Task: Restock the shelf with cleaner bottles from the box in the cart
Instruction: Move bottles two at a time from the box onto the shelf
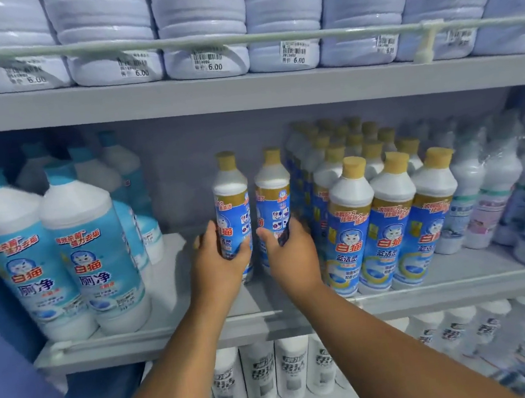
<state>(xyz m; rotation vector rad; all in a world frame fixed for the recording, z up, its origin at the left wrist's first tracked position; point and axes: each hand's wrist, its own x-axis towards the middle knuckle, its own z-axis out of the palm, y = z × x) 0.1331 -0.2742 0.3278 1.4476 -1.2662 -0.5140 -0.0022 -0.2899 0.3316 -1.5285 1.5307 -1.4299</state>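
Two slim white cleaner bottles with tan caps and blue labels are standing upright side by side in the open middle of a grey store shelf (171, 273). The left hand (220, 261) is wrapping its fingers and thumb around the lower half of the left bottle (231, 202). The right hand (289, 254) is gripping the lower half of the right bottle (273, 194) the same way. The two bottles are sitting just apart from each other, and the right one is standing just beside a packed group of matching tan-capped bottles (392, 217) that is filling the shelf to the right — three in the front row, more behind. To the left, well apart from the held pair, larger white bottles with blue caps (75, 251) are standing in rows. Above, a higher shelf is holding wrapped white packs (201, 27) with price stickers behind a thin rail. Below, white bottles with dark lettering (260, 374) are lining a lower shelf — both bare forearms are reaching in over them.
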